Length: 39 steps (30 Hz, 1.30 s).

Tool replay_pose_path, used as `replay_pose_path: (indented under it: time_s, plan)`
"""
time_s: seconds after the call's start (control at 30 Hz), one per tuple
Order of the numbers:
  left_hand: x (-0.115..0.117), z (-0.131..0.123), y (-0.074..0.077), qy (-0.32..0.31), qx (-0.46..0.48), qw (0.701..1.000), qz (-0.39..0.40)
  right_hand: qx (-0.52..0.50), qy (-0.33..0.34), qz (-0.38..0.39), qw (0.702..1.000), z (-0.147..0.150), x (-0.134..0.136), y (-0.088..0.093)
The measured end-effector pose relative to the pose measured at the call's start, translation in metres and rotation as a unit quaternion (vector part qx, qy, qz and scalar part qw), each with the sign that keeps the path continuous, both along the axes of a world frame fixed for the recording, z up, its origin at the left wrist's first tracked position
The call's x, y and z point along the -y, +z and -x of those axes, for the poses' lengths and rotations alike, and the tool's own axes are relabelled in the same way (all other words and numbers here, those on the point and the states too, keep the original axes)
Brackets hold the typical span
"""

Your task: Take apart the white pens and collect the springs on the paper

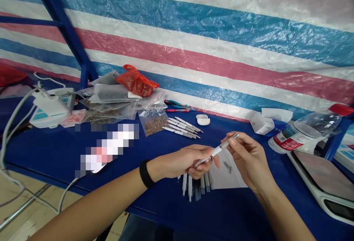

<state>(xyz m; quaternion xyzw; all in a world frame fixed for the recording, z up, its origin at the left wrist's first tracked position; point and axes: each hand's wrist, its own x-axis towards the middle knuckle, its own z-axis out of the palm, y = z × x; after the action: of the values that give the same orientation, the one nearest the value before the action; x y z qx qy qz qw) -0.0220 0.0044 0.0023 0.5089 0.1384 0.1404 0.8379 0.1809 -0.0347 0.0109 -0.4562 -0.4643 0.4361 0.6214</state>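
A white pen with a grey grip (218,150) is held slantwise between both hands above the blue table. My left hand (197,160), with a black band at the wrist, is closed around its lower end. The fingers of my right hand (247,152) pinch the grey grip near the silver tip. Beneath my left hand lie several pen parts (190,187), white barrels and clear tubes, partly hidden by it. A white sheet (232,176) carries a few small grey pieces. Beyond the hands, several white pens (183,127) lie side by side on the table.
Plastic bags of brown bits (156,121) and a red bag (137,82) sit at the back. To the right are a bottle (304,130), a scale (320,174) and a small white box (262,123). A white earbud case (202,119) stands mid-table. Cables (4,141) run along the left.
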Motion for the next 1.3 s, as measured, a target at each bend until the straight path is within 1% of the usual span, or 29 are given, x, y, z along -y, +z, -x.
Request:
replay_pose_path:
  time_s: [0.2, 0.3, 0.4, 0.53, 0.6, 0.7, 0.77, 0.9, 0.97, 1.07, 1.13, 1.2, 1.27, 1.3]
  plan:
    - [0.002, 0.002, 0.005, 0.008, 0.02, 1.0, 0.017, -0.01, 0.08, 0.001, 0.997, -0.004, 0.002, -0.001]
    - [0.005, 0.002, 0.01, 0.026, 0.009, 1.0, 0.007, 0.002, 0.065, -0.02, 0.998, -0.002, 0.001, -0.004]
    - [0.006, 0.001, 0.01, 0.04, 0.0, 0.999, -0.002, -0.007, 0.048, -0.043, 0.998, -0.001, 0.001, -0.004]
    - [0.005, -0.001, 0.006, 0.061, 0.002, 0.998, 0.008, -0.033, 0.079, -0.047, 0.995, 0.0, 0.001, -0.004]
    - [0.005, -0.001, 0.004, 0.059, -0.01, 0.998, 0.006, -0.031, 0.087, -0.049, 0.995, 0.0, 0.002, -0.004]
    - [0.005, -0.001, 0.005, 0.059, -0.018, 0.998, -0.009, -0.014, 0.046, -0.055, 0.997, 0.002, 0.003, -0.005]
    - [0.005, -0.001, 0.005, 0.06, -0.013, 0.998, -0.016, -0.016, 0.044, -0.046, 0.998, 0.001, 0.004, -0.005]
    - [0.005, -0.002, 0.004, 0.056, -0.033, 0.997, -0.041, -0.021, 0.107, -0.042, 0.993, 0.001, 0.006, -0.002]
    - [0.004, -0.003, 0.002, 0.066, -0.04, 0.996, -0.047, -0.003, 0.089, -0.045, 0.995, 0.003, 0.005, -0.003]
    - [0.003, -0.004, -0.001, 0.072, -0.032, 0.996, -0.033, 0.004, 0.041, -0.016, 0.999, 0.009, 0.003, -0.004]
    - [0.003, -0.005, -0.002, 0.078, -0.025, 0.996, -0.026, -0.025, 0.046, 0.014, 0.999, 0.011, 0.003, -0.005]
    - [0.003, -0.005, -0.002, 0.087, -0.022, 0.995, -0.035, -0.056, 0.071, 0.036, 0.995, 0.012, 0.003, -0.004]
    - [0.003, -0.006, -0.001, 0.09, -0.021, 0.994, -0.055, -0.067, 0.084, 0.042, 0.993, 0.013, 0.003, -0.005]
    - [0.003, -0.006, -0.001, 0.089, -0.022, 0.994, -0.064, -0.064, 0.079, 0.039, 0.994, 0.013, 0.003, -0.005]
